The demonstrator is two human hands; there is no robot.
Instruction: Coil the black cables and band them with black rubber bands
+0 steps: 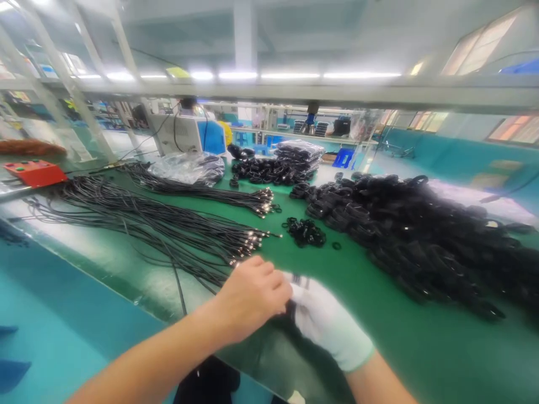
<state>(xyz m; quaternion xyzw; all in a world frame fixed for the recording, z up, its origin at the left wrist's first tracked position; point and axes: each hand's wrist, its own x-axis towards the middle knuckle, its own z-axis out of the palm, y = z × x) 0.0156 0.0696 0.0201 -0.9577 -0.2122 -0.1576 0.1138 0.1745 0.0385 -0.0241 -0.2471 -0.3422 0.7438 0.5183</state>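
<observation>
The bare left hand (252,292) and white-gloved right hand (322,317) met at six o'clock, fingers curled closed, contents hidden; thin black metal-tipped cables (197,225), nine o'clock, seemed limp, best gripped behind tips.

Bright tube lights glare overhead — softly blurred edges, stretched corners, hazy background.

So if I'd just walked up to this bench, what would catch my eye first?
Probably the huge dark heap of black coils sprawling across the right of the green tabletop. Next, the long black cables on the left, their shiny metal ends gathered towards the middle. Then the hands meeting at the front: the left hand bare, the right hand in a white glove.
</observation>
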